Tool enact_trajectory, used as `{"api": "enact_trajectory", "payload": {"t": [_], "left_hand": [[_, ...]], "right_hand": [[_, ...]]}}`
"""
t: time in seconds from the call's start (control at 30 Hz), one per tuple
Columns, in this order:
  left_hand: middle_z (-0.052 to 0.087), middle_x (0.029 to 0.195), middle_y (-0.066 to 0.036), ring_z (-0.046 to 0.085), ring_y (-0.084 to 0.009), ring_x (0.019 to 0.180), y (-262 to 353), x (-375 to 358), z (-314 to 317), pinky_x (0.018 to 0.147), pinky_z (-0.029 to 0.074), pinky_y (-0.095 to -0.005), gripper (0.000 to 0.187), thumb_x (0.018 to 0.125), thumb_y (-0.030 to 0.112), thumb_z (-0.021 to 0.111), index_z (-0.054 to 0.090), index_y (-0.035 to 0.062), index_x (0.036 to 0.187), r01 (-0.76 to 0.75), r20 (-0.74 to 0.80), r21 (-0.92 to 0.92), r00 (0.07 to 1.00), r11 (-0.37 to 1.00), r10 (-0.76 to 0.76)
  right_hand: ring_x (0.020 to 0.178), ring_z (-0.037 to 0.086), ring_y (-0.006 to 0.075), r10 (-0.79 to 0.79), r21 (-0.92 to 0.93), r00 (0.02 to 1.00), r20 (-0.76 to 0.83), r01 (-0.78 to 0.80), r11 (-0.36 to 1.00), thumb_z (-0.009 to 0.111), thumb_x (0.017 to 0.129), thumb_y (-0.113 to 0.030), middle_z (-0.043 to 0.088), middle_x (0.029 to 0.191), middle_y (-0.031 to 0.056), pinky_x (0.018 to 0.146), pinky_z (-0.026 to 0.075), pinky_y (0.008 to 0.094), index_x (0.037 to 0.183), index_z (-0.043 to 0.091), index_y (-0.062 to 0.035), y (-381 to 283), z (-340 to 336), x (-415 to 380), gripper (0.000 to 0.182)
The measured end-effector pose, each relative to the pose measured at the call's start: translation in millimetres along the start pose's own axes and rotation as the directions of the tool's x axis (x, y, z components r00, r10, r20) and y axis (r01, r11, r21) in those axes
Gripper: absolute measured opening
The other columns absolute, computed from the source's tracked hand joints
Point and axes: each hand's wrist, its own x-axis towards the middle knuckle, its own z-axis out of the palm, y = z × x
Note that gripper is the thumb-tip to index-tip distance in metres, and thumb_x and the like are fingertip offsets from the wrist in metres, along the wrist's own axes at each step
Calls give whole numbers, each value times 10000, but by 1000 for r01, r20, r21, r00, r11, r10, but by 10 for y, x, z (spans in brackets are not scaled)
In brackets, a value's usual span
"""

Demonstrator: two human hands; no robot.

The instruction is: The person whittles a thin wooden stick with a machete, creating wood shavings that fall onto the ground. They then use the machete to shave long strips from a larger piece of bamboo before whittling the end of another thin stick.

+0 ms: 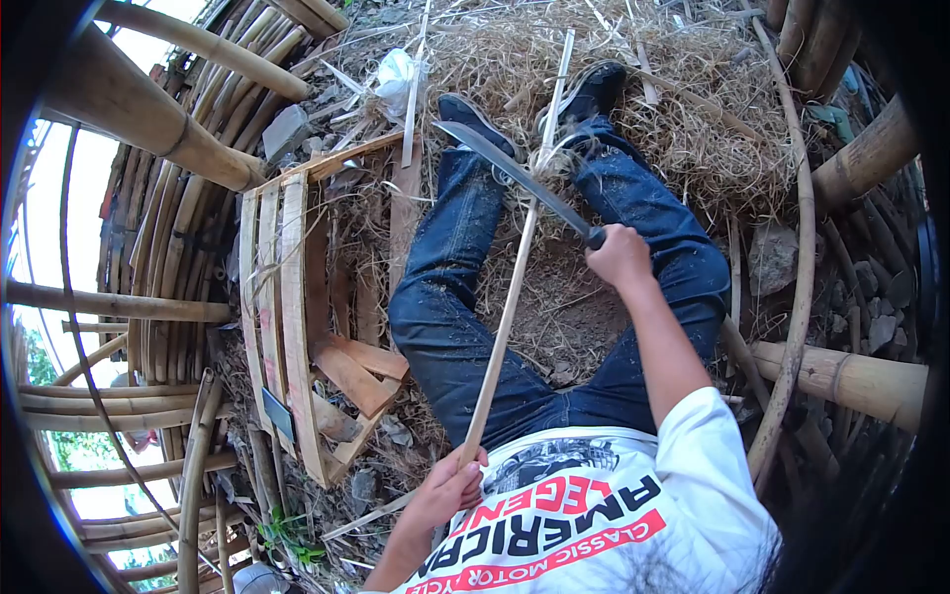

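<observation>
My left hand (452,488) is closed around the near end of a long bamboo strip (513,287), close against my shirt. The strip runs forward between my legs and past my shoes. In my right hand (620,255) is the dark handle of a machete (524,181), its long blade pointing forward and left. The blade crosses over the strip just short of my feet. Curled shavings (550,163) bunch around the strip beside the blade.
A wooden slatted crate (294,297) lies to my left, with wood pieces (361,374) inside and a dark flat object (278,414) on its slat. Shavings (693,129) pile up ahead. Bamboo poles (851,381) stand and lie on both sides. A white plastic bag (396,79) sits near my shoe.
</observation>
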Motion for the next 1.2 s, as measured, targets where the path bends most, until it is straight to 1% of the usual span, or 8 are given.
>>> {"api": "enact_trajectory", "payload": {"t": [0.37,0.43,0.5,0.63,0.8,0.97,1.1,1.2], "left_hand": [[314,639,41,276,-43,513,151,300,36,444,254,-212,294,1025,161,402,375,100,1311,10,-256,359,963,933,88],[470,657,-38,474,-144,539,138,333,-71,493,387,-286,306,1015,186,425,379,95,1303,3,-266,582,946,813,186],[619,796,-190,630,-358,709,181,341,-57,635,481,-411,334,997,212,449,381,77,1295,52,-268,911,829,410,492],[652,850,-286,641,-444,830,471,349,123,719,485,-524,399,966,248,501,404,37,1291,286,-406,913,696,290,592],[651,876,-230,616,-407,885,495,434,-246,761,477,-491,403,921,211,582,492,34,1272,251,-442,896,568,365,694],[635,1105,-127,517,-328,1149,520,435,-383,972,403,-419,279,832,127,672,648,34,1095,130,-119,988,347,78,930],[571,1244,-156,500,-346,1186,752,489,-237,1024,385,-428,355,811,22,636,639,54,1165,-245,-34,955,468,166,883],[536,1280,-206,492,-356,1220,759,654,-21,1055,372,-404,492,832,9,607,524,22,1316,-395,23,870,631,295,776]], "right_hand": [[768,694,370,-175,171,970,171,146,974,678,739,-250,689,768,210,771,558,465,828,688,-36,-126,154,-827,232],[761,686,379,-210,249,938,275,141,958,685,733,-254,680,752,218,746,550,472,830,690,-45,-201,171,-986,231],[761,679,388,-223,284,934,279,142,948,694,724,-262,675,746,220,738,544,475,832,690,-49,-246,232,-1105,238],[764,658,411,-275,323,918,284,178,930,696,704,-266,664,735,222,727,531,482,834,693,-65,-297,196,-1210,239],[769,657,411,-265,238,916,301,197,951,706,683,-279,664,742,229,719,527,480,818,691,-47,-226,154,-1241,268],[754,658,409,-275,178,911,306,229,957,700,675,-257,658,714,226,689,525,466,794,681,-22,-88,141,-1293,264],[682,660,384,-266,182,916,299,219,959,700,676,-240,645,680,225,639,517,435,772,665,-1,-94,156,-1343,260],[548,604,163,-288,427,889,357,119,896,671,683,-160,589,571,129,538,453,362,735,623,18,-236,123,-1407,192]]}}
